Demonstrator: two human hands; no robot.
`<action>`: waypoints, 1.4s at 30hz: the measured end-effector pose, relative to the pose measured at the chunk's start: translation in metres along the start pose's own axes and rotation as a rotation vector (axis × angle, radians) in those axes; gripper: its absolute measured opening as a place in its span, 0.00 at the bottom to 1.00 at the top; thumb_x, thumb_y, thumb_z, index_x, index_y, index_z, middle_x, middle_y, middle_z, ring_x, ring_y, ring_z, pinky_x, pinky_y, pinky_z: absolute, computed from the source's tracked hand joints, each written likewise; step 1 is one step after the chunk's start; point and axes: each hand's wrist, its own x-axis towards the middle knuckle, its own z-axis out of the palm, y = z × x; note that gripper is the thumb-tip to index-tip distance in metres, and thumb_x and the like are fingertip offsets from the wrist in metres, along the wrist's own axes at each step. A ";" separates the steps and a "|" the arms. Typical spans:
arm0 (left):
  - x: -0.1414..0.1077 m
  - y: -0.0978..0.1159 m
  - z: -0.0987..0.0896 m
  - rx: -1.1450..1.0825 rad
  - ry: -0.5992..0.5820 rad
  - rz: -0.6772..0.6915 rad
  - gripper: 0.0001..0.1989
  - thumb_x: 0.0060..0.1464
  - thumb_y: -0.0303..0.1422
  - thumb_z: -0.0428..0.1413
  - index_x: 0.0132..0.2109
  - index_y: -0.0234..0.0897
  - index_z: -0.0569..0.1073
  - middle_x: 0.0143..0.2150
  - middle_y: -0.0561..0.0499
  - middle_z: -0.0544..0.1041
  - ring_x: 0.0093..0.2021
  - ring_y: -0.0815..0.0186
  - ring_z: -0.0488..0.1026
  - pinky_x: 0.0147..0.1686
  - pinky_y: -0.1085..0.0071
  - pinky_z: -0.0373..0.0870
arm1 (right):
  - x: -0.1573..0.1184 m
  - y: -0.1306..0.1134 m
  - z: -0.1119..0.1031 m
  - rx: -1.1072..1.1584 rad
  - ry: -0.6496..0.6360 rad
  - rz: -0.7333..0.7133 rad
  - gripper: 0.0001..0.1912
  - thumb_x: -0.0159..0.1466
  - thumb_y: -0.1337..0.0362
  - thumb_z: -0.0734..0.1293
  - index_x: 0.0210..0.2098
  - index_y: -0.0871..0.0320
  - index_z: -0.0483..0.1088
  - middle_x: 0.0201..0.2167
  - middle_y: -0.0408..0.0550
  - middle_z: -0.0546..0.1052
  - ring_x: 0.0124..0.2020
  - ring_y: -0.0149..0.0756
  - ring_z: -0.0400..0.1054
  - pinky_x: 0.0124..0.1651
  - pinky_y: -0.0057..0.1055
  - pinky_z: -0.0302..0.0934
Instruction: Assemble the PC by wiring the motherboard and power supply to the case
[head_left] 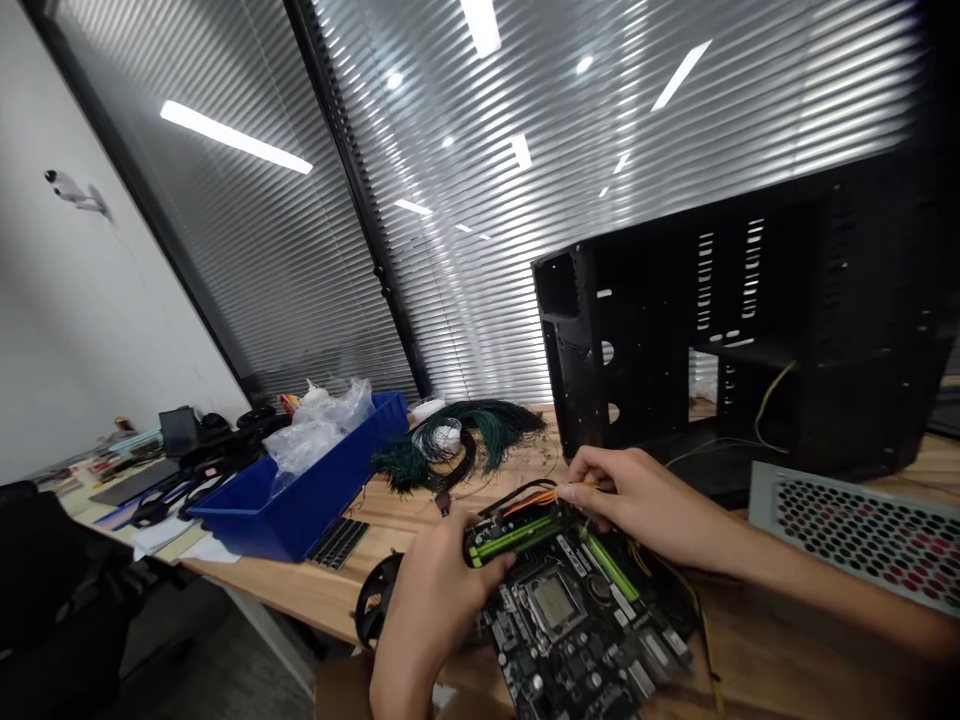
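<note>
A black motherboard (525, 655) lies tilted at the front of the wooden table, with a bare square processor (553, 602) in its socket and bright green slots (611, 565) along its far side. My left hand (439, 580) is closed on the board's far left corner, thumb over the edge beside a green slot. My right hand (619, 495) pinches a bundle of orange and yellow wires (534, 498) at the board's far edge. The ends of these wires are hidden behind the fingers and the slots.
An open black computer case (645, 330) stands behind my right hand. A perforated grey panel (847, 530) lies at the right. Left are a blue bin (300, 515) with plastic bags, a dark green cable bundle (487, 430) and a round black fan (375, 598).
</note>
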 end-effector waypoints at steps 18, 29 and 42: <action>-0.012 -0.001 -0.005 0.255 0.610 0.497 0.24 0.49 0.26 0.57 0.54 0.46 0.75 0.47 0.51 0.85 0.44 0.55 0.83 0.38 0.63 0.79 | -0.021 -0.027 -0.031 0.021 -0.304 0.002 0.13 0.64 0.56 0.74 0.41 0.57 0.71 0.31 0.42 0.80 0.32 0.35 0.73 0.32 0.27 0.61; -0.002 0.002 -0.002 0.297 0.725 0.644 0.25 0.48 0.19 0.56 0.53 0.44 0.74 0.43 0.54 0.84 0.41 0.58 0.83 0.35 0.65 0.77 | -0.021 -0.021 -0.013 -0.050 -0.166 -0.013 0.10 0.68 0.57 0.71 0.33 0.57 0.74 0.28 0.43 0.81 0.30 0.33 0.74 0.29 0.26 0.59; -0.005 0.004 -0.003 0.257 0.650 0.639 0.29 0.51 0.19 0.58 0.58 0.48 0.73 0.49 0.58 0.84 0.46 0.60 0.83 0.39 0.66 0.76 | -0.020 -0.019 -0.007 -0.077 -0.127 -0.033 0.10 0.67 0.59 0.71 0.31 0.56 0.74 0.27 0.41 0.80 0.29 0.33 0.73 0.30 0.27 0.58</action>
